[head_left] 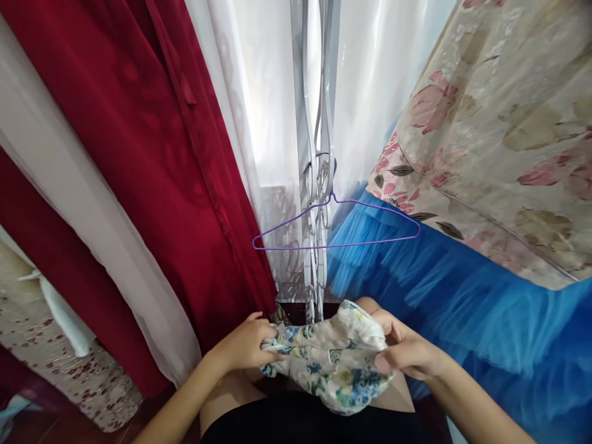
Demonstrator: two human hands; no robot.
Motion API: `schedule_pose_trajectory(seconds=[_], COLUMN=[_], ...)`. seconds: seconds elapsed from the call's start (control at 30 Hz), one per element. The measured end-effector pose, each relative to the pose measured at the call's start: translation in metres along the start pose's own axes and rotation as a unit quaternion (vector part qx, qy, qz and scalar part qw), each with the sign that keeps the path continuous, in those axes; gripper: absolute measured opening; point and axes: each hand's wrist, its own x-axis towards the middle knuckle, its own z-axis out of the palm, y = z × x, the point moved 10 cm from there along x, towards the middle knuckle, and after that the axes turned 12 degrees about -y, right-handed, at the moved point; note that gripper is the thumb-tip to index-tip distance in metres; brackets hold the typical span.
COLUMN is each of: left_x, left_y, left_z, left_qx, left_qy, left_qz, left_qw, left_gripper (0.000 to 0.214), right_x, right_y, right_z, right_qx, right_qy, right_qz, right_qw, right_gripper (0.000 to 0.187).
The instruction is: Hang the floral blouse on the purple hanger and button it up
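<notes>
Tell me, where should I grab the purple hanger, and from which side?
Pinch the purple hanger at its neck, just under the hook, coming from the front, your side. The hook loops over the white metal stand, so probably lift upward to free it. The thin wire arms would likely flex, and blue tulle crowds the right end.

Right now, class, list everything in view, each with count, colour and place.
floral cloth: one, white with blue flowers, bottom centre
metal stand: one, white, centre
wire hanger: one, purple, centre, at the metal stand
red fabric: one, dark red, left
sheer curtain: one, white, behind the stand
tulle: one, blue, right
flowered fabric: one, beige and pink, upper right
left hand: one, gripping the floral cloth's left edge
right hand: one, gripping its right side
</notes>
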Motion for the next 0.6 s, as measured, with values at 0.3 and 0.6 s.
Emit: schedule_pose_trajectory(seconds=[0.3,0.6], left_x=[-0.031,-0.021], left_y=[-0.022,-0.019], left_z=[-0.068,-0.192], left_qx=[0.123,0.213], left_qy=[0.024,0.195], left_qz=[-0.075,-0.092], left_qw=[0.989,0.953], left_gripper=[0.032,0.036], right_x=[0.004,0.036], right_y=[-0.083,-0.106], right_z=[-0.052,-0.118], right_qx=[-0.360,-0.623], right_qy=[0.094,0.203], right_qz=[0.064,0.034], right_qw=[0.926,0.755], right_gripper=[0.018,0.035])
